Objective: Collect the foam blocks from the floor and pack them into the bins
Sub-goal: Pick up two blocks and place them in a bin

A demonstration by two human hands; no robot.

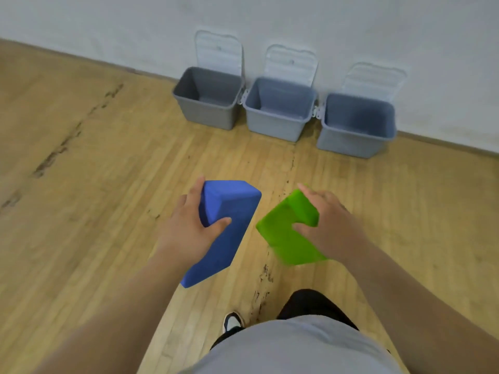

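1. Two foam blocks are held clear of the worn wooden plank floor (94, 184), one in each hand, in front of the person's body.
2. The long blue rectangular foam block (226, 233) is gripped by the left hand (189, 228): the thumb is pressed on the broad near face and the fingers are wrapped round the far edge, closed firmly on the upper end.
3. The long axis of this blue block is tilted, its upper end pointed forward towards the bins and its lower end hung back towards the person.
4. The bright green rectangular foam block (289, 233) is clasped by the right hand (332, 225), thumb on the near face and fingers curled over the top edge; it is somewhat blurred, so the exact grip cannot be told.
5. Three open grey plastic bins are stood in a row against the white wall (108, 28), lids tipped back: the left grey bin (208, 114), the middle grey bin (275, 125) and the right grey bin (356, 141).
6. All three bins appear empty, and they lie ahead of both hands and well apart from them.
7. The middle bin is judged nearest in line with both blocks; the left hand is set closer to the left bin and the right hand closer to the right one.
8. The blocks are probably best lowered end first, since each bin mouth looks shorter than the blue block's length.
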